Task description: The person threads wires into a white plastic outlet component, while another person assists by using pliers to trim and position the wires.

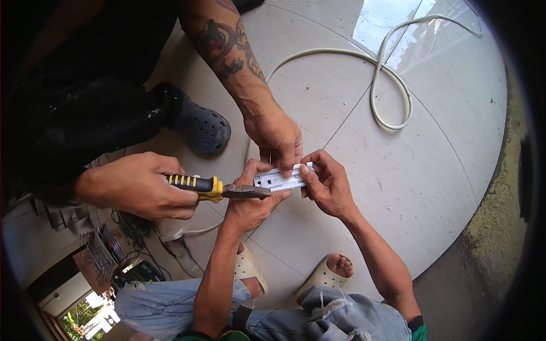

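Note:
Between my two hands is a short white rectangular piece (278, 182) with raised edges and a few small dark holes; its exact kind I cannot tell. My left hand (247, 211) grips its left end, thumb along the lower edge. At the right end my right hand (325, 184) pinches it, thumb on top. A co-worker's hand (276, 136) reaches down from above, fingers touching the piece's upper side. The co-worker's other hand (142, 184) holds pliers (216, 189) with a black and yellow handle, their dark jaws against the piece's left lower edge.
A white cable (392, 68) loops over the pale tiled floor (432, 165) at the upper right. The co-worker's dark clog (202, 128) is at the left. Dark cords (139, 230) and a wire rack (98, 253) lie at the lower left. My knees in torn jeans are below.

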{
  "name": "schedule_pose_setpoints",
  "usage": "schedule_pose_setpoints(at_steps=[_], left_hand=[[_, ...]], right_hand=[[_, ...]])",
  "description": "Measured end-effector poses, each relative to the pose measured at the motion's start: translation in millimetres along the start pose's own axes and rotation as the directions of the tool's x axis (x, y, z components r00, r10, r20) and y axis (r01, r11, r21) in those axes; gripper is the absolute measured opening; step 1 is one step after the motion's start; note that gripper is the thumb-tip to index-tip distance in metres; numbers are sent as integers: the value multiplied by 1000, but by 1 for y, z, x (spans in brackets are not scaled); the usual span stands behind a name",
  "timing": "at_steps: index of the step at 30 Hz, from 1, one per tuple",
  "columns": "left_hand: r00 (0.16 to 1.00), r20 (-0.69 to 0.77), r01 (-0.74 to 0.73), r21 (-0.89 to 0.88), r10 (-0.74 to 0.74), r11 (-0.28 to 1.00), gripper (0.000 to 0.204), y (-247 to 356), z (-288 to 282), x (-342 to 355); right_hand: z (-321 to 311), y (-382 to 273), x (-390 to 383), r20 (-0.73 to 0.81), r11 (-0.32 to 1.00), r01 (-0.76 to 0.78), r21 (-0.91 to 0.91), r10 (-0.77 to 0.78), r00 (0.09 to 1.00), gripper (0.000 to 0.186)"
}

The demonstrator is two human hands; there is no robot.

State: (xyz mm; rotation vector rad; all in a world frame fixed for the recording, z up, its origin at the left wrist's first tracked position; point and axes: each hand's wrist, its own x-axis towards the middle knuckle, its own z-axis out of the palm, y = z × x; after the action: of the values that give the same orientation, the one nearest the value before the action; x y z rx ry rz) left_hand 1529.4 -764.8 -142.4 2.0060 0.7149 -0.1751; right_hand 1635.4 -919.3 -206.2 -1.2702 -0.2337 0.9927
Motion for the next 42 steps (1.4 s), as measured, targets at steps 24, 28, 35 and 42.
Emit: schedule_pose_setpoints(at_steps=[24,28,35,42], left_hand=[[994,105,41,-205,-20,978,53,12,-6,-35],[992,117,69,-229,-43,971,58,19,-2,-54],[924,373,308,-602,-82,736,35,12,-7,-64],[939,343,226,-636,8,738,24,17,20,-48]], right_hand=[[0,-23,-35,103,981,-182,61,175,979,29],[3,-23,-56,89,969,-230,92,222,971,30],[6,-27,-62,7,975,-165,147,165,986,29],[2,-43,-67,-164,997,-44,70,55,985,32]])
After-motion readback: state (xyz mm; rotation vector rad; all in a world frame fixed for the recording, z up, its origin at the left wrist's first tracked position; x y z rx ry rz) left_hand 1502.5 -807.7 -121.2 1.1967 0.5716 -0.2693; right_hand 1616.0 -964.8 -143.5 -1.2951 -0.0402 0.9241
